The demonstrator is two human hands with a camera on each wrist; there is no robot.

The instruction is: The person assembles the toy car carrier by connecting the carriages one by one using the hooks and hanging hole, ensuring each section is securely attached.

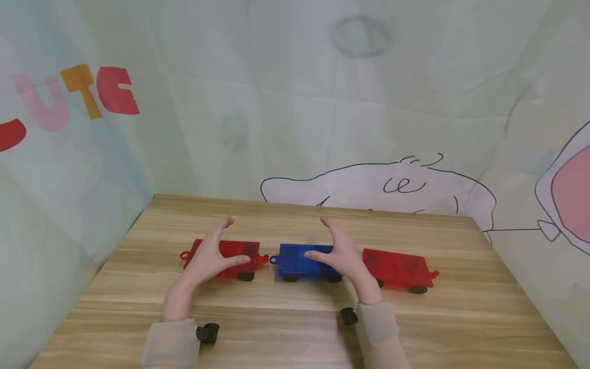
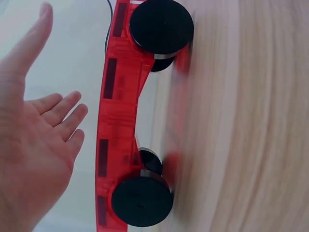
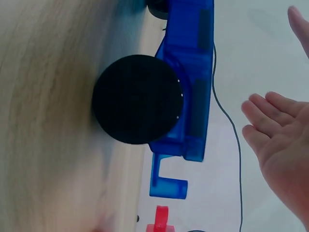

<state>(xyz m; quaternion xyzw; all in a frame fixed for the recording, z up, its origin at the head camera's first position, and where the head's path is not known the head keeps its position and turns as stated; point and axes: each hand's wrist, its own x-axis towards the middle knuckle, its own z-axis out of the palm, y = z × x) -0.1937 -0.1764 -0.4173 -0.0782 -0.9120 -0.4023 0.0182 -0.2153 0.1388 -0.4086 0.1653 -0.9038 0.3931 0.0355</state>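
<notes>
Three toy train cars with black wheels stand in a row on the table. My left hand (image 1: 207, 259) is over the left red car (image 1: 237, 250), fingers straight and thumb spread, holding nothing. In the left wrist view the palm faces that car's side (image 2: 118, 96). Over the blue car (image 1: 295, 266) in the middle, my right hand (image 1: 345, 256) is likewise spread and holds nothing. The right red car (image 1: 398, 269) sits beyond my right wrist. In the right wrist view a gap separates the blue car's hook (image 3: 169, 188) from a red ring (image 3: 161, 215).
The wood-grain table (image 1: 276, 328) reaches back to a pale printed curtain (image 1: 295, 102) with letters and a cartoon outline. Black wrist cameras, left (image 1: 209, 333) and right (image 1: 349, 316), sit beside the sleeves.
</notes>
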